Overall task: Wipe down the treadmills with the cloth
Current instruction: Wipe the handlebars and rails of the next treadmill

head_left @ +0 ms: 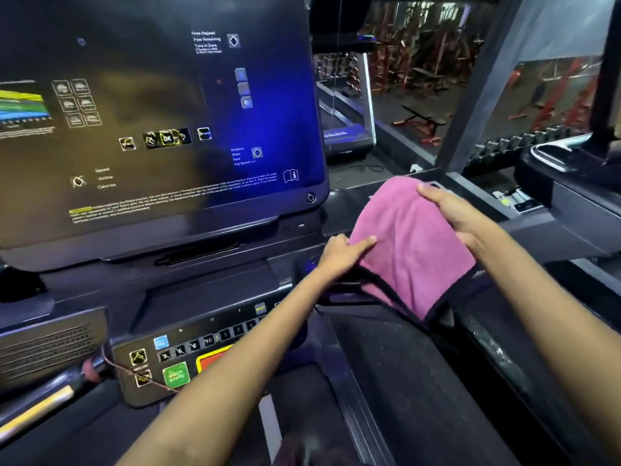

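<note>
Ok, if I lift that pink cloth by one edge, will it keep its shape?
Probably not. The pink cloth drapes and sags between the left hand and right hand, so it looks floppy. Its fuzzy pile suggests it is light and grippy rather than slippery.

The console screen (161, 122) is cut off at the left and top frame edges. Its fine print is blurred. The cloth (413, 243) hides the surface beneath it.
</note>
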